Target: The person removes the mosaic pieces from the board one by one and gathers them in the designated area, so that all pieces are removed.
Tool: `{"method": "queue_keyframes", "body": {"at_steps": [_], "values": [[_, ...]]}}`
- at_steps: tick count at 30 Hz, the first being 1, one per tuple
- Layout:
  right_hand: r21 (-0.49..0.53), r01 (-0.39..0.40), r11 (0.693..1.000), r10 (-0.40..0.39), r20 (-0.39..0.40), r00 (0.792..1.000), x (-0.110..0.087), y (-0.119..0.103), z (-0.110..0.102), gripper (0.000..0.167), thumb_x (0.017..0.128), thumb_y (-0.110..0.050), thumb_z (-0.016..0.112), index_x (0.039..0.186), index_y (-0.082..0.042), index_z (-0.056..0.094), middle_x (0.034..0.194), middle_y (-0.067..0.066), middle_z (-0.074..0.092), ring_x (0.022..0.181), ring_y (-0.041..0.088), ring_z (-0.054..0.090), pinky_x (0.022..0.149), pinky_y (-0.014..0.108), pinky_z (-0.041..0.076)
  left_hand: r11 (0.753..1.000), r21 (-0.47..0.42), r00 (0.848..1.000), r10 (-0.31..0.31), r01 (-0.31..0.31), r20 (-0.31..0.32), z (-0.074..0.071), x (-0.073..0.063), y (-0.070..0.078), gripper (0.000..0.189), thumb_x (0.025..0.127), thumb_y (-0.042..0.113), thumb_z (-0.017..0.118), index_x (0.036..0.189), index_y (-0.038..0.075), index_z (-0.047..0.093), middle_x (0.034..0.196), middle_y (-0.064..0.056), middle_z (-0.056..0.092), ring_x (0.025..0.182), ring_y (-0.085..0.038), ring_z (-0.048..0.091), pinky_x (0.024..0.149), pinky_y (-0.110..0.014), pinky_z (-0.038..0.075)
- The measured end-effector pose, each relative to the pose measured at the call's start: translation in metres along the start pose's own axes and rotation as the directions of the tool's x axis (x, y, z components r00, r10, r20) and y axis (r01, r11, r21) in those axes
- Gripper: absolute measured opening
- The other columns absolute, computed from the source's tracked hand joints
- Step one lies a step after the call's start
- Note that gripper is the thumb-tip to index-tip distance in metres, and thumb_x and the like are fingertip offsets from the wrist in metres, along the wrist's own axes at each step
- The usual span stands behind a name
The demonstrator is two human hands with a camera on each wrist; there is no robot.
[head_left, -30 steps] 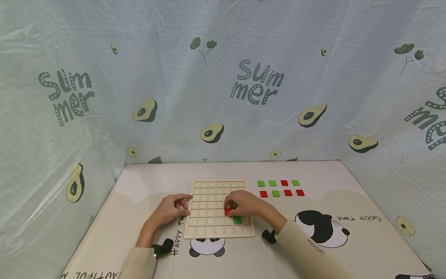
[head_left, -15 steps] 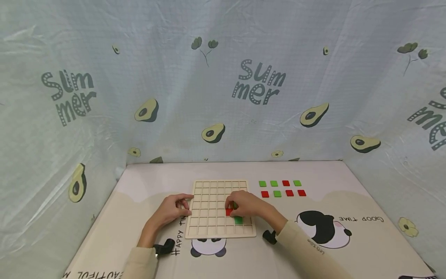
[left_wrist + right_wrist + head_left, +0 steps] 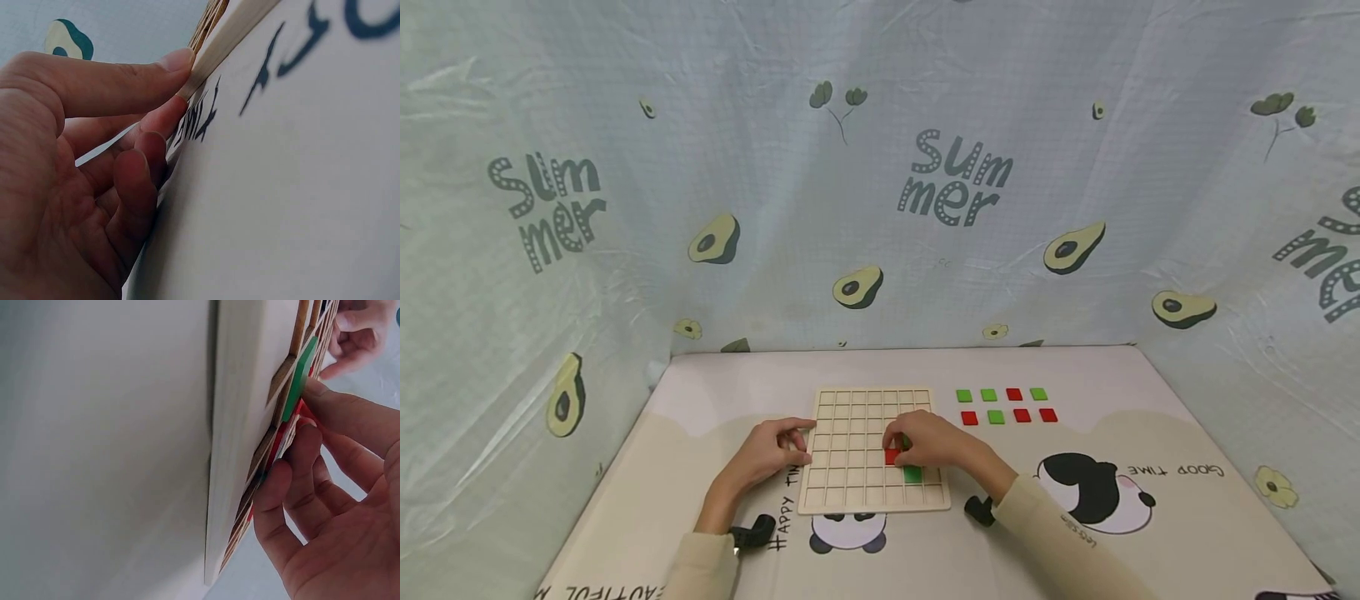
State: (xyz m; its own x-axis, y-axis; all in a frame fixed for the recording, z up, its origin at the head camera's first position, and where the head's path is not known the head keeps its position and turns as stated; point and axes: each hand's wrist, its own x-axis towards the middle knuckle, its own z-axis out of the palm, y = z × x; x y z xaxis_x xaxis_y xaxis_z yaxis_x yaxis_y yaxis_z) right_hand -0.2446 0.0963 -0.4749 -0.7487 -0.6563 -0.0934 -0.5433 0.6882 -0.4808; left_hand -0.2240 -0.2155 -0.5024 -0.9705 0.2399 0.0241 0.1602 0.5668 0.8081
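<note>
In the head view, a square wooden grid board (image 3: 850, 477) lies on the printed cloth. My left hand (image 3: 765, 450) touches the board's left edge with thumb and index fingertips; its other fingers bend loosely in the left wrist view. Over the right part of the grid, my right hand (image 3: 928, 440) pinches a red square tile (image 3: 892, 457) between thumb and index finger. A green tile (image 3: 912, 474) sits in a nearby cell, right by my thumb in the right wrist view. Under the palm show another red tile (image 3: 275, 447) and a partly hidden green tile (image 3: 907, 442).
Right of the board, two rows of loose tiles lie on the cloth, among them a green tile (image 3: 964, 396) and a red tile (image 3: 1047, 415). A patterned curtain (image 3: 880, 192) stands behind and at both sides. Black wrist cameras (image 3: 752, 532) sit below the hands.
Both hands keep their places at the board, and the tiles stay where they were. The whole head view shifts only slightly.
</note>
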Motion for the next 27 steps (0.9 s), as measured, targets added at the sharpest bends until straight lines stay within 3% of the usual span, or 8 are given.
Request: {"method": "queue_keyframes", "body": {"at_steps": [27], "values": [[-0.029,-0.026,0.999,0.026,-0.003,1.000,-0.0012,-0.0092,-0.0020,0.015,0.088,-0.018,0.080,0.101,-0.019,0.074,0.090,-0.009,0.061,0.085,0.009,0.053,0.077,0.023,0.047,1.000,0.013,1.000,0.006,-0.006,-0.005,0.0006,0.0002,-0.0007,0.053,0.078,0.009,0.084,0.129,0.003,0.071,0.083,0.000,0.065,0.067,-0.011,0.049,0.064,-0.024,0.039]]}}
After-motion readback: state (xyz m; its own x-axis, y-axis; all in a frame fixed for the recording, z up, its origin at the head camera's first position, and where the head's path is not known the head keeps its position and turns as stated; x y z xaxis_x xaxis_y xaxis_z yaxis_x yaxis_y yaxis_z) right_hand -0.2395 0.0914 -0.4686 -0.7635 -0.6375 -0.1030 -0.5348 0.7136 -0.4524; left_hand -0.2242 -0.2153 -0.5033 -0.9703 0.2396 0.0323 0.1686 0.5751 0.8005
